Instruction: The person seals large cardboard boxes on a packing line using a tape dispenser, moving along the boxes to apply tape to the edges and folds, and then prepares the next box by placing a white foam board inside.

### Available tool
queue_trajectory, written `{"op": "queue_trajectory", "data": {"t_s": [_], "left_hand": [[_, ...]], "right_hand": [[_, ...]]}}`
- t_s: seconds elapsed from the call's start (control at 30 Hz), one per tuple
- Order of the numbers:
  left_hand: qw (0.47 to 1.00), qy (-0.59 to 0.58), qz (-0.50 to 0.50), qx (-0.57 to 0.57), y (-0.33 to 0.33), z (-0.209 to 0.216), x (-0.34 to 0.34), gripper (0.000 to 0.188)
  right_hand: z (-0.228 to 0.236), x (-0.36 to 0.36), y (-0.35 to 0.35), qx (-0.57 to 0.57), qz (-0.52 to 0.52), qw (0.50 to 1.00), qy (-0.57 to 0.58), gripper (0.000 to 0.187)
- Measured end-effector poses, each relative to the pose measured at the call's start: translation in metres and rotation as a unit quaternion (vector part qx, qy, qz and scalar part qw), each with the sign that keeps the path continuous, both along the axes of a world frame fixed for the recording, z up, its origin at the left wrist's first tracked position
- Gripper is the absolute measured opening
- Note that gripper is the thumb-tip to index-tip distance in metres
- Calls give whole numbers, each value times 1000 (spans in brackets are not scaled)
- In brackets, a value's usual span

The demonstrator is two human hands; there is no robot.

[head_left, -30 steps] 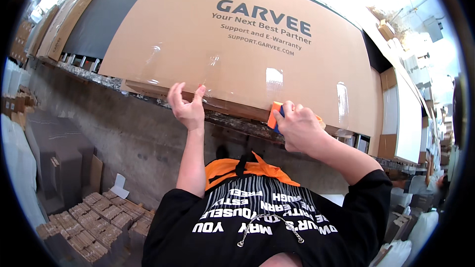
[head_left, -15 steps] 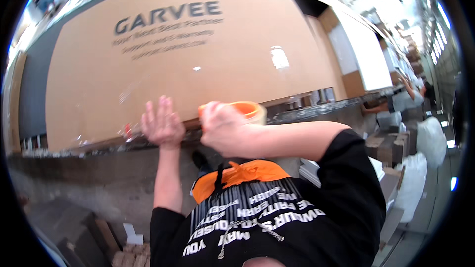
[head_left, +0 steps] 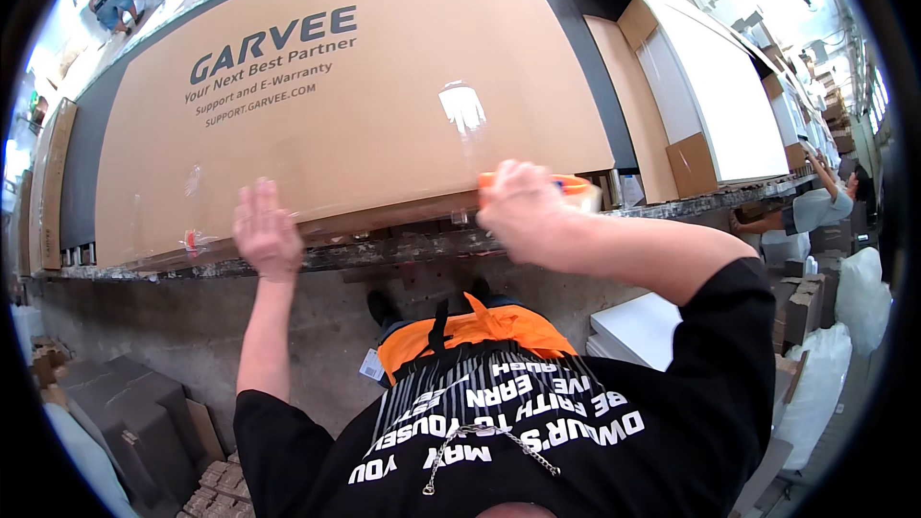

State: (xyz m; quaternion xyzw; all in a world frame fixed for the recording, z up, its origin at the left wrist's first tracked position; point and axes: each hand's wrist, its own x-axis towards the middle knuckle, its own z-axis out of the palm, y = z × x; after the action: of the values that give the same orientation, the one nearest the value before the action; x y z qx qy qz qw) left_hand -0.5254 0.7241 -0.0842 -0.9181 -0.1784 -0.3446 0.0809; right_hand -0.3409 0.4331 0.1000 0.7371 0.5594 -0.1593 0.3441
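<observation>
A large flat brown cardboard box (head_left: 365, 153) lies in front of me, with dark printing on its top. My left hand (head_left: 268, 230) rests on its near edge, fingers stretched out and together. Near the box's front right corner, my right hand (head_left: 523, 216) is wrapped round an orange tape dispenser (head_left: 578, 188) carrying a roll of tape. Clear tape shows as glossy patches along the near edge, between the hands as well. The dispenser's handle is mostly hidden by my fingers.
The box lies on a roller conveyor (head_left: 614, 194) with a worn front rail. Further right stands an opened carton with a white panel (head_left: 734, 105). White boards (head_left: 638, 328) are stacked by my right side, grey foam blocks (head_left: 134, 422) at lower left. Other people work at far right and upper left.
My right hand has moved right along the box's near edge with the tape dispenser. My left hand has shifted left. The whole view has shifted a little and is sharper.
</observation>
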Motion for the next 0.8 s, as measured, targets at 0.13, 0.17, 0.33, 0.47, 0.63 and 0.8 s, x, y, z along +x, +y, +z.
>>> {"op": "queue_trajectory", "data": {"t_s": [0.13,0.17,0.33,0.47,0.63,0.8], "left_hand": [[987,116,-112,-21,-103,19,72,56],[978,140,-152,-33,-125,26,92,60],[937,208,-277,-50,-199,39,162,77],[926,227,-295,-65,-209,35,174,83],[943,231,-238,-15,-227,7,193,78],[940,198,-260,-101,-227,18,195,87]], "right_hand": [[-13,45,-75,14,-28,999,-21,39],[-17,48,-86,20,-28,998,-42,42],[-25,42,-83,34,-45,998,-17,33],[-30,36,-72,0,-47,999,-21,33],[-104,-6,-40,-132,43,911,-388,33],[-128,-23,-56,-239,168,794,-534,36]]}}
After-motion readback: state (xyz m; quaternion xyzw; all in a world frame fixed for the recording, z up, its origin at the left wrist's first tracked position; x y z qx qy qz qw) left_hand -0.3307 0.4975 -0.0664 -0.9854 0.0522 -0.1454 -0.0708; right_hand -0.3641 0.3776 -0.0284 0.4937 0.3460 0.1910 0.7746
